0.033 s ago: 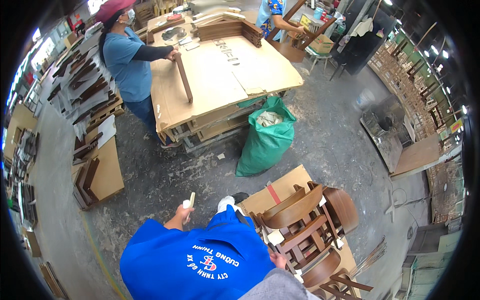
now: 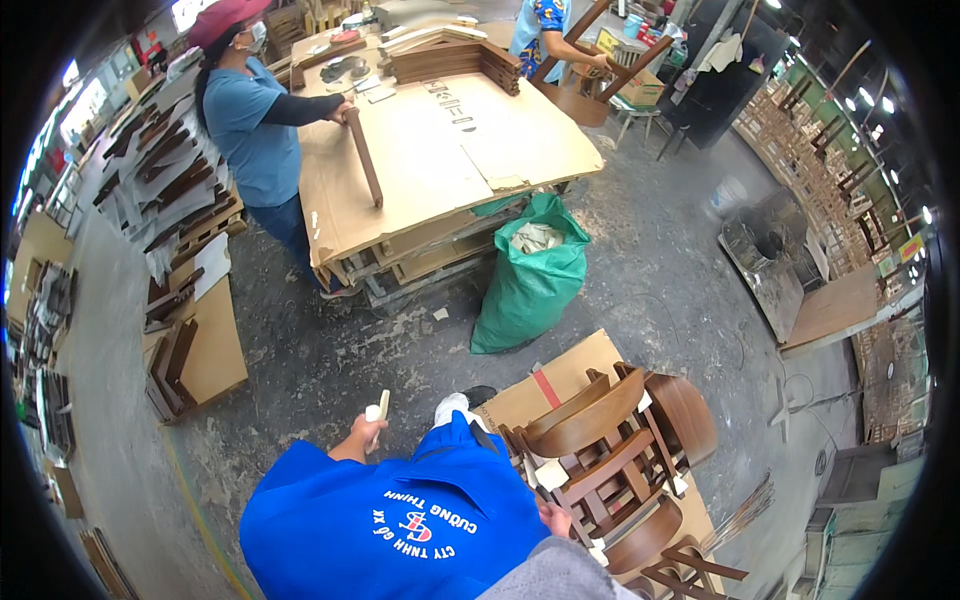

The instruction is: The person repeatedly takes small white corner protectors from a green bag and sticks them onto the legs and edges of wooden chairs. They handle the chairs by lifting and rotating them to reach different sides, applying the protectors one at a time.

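My left hand is raised in front of my blue shirt and closed around a short pale stick-like object. Only a small part of my right hand shows past the shirt. It lies against the stack of dark brown wooden chairs at my right, and its grip is hidden. The chairs stand nested on a sheet of cardboard on the concrete floor.
A full green sack stands ahead, beside a low table covered in cardboard. A co-worker in a blue shirt holds a brown wooden part there. Another person handles a chair farther back. Wooden parts lie stacked at left.
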